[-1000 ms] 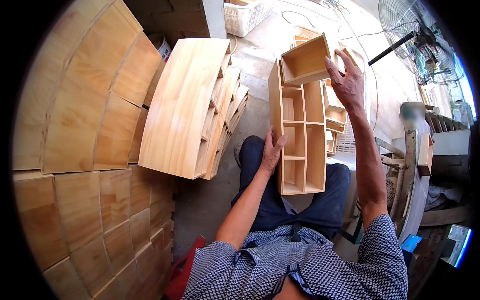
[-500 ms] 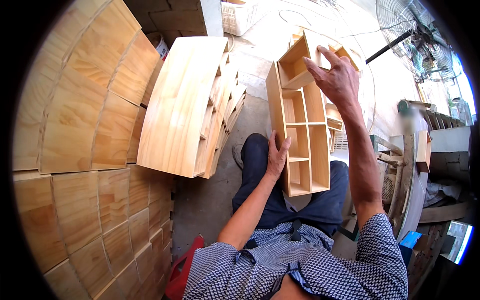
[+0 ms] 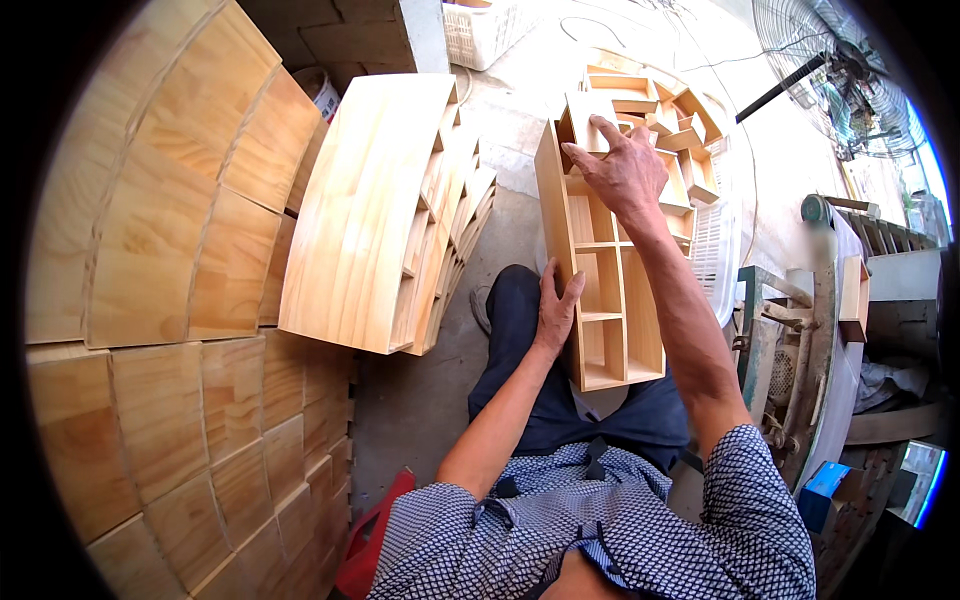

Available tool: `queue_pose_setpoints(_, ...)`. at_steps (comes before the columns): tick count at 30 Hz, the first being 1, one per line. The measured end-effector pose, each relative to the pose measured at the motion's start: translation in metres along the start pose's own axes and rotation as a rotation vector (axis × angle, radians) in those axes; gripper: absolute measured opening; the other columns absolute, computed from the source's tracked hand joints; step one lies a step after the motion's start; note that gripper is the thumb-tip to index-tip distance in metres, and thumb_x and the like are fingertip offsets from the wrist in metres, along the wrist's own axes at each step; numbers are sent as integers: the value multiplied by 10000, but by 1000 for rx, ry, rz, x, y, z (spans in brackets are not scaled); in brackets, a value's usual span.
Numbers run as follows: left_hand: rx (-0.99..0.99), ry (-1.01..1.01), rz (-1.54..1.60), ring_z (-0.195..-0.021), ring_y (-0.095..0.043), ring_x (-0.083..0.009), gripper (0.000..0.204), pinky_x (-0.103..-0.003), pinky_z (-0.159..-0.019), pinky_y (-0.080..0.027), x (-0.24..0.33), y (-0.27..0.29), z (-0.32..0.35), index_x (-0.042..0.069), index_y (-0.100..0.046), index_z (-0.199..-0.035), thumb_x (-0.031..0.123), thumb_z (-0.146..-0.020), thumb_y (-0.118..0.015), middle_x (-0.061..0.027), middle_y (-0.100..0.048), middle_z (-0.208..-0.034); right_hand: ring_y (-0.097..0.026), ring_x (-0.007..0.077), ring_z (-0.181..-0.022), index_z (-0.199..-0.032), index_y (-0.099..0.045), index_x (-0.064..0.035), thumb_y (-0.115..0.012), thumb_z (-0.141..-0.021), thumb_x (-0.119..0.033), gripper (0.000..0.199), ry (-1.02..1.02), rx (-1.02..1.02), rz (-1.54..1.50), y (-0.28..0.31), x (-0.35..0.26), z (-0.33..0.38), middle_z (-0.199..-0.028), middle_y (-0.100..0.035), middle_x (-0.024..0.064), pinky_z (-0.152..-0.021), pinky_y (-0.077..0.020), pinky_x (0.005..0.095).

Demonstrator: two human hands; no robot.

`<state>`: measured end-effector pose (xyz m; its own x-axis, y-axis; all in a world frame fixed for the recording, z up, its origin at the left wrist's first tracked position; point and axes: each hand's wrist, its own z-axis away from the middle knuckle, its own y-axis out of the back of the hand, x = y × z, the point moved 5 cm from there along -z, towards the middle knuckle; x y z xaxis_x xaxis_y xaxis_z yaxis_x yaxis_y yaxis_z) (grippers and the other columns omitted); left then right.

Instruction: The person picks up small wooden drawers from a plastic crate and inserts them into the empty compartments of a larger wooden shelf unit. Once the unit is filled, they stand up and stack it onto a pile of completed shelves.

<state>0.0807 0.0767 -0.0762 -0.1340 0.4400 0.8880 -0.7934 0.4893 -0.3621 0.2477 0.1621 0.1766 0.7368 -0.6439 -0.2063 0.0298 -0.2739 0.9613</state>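
Wooden drawer [image 3: 588,113], upper centre, met half-spread right hand [image 3: 627,178], grip unclear; left hand [image 3: 557,312] lay uncurled along frame [image 3: 645,310]; skew risked jamming.

There is one hand-held case [image 3: 597,215], two white baskets [image 3: 714,255] and one fan [image 3: 850,60].

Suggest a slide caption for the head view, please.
Left hand against a compartmented wooden frame, right hand on a box at its far end.

Right of the pale wall end [image 3: 426,38], concrete floor [image 3: 512,120] is brightly lit; left of it, blockwork [image 3: 345,42] is shadowed.
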Motion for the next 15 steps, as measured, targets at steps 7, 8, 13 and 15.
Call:
queue_pose_setpoints(7, -24, 14, -4, -1567, -368, -347, 1106, -430, -1303, -295, 7, -4, 2, -47, -297, -1677, 676, -961, -729, -245, -381, -1655, -644, 315, -1101, -1416, -746, -312, -825, -874, -650, 644, -5, 100, -6, -57, 16, 6, -1120, -626, 124, -907, -543, 466)
queue_pose_setpoints(8, -23, 17, -8, -1567, -368, -347, 1109, -430, -1303, -295, 7, -2, 2, -46, -295, -1679, 678, -959, -730, -244, -376, -1657, -644, 313, -1095, -1415, -747, -310, -829, -873, -646, 643, 5, 116, -16, -60, 15, 6, -1114, -622, 121, -903, -541, 465)
queue_pose_setpoints(13, -28, 16, -25, -1568, -366, -347, 1120, -430, -1305, -294, 6, 1, 2, -40, -286, -1686, 684, -955, -730, -242, -364, -1661, -611, 295, -1098, -1399, -759, -303, -834, -870, -641, 632, -26, 147, -29, -72, 14, 10, -1096, -601, 107, -929, -511, 450)
queue_pose_setpoints(15, -40, 20, -18, -1570, -365, -346, 1111, -431, -1305, -294, 8, -2, 3, -40, -287, -1686, 677, -961, -728, -242, -362, -1662, -595, 290, -1111, -1391, -763, -308, -831, -872, -644, 622, -44, 175, -47, -76, 20, 11, -1113, -593, 103, -945, -498, 451)
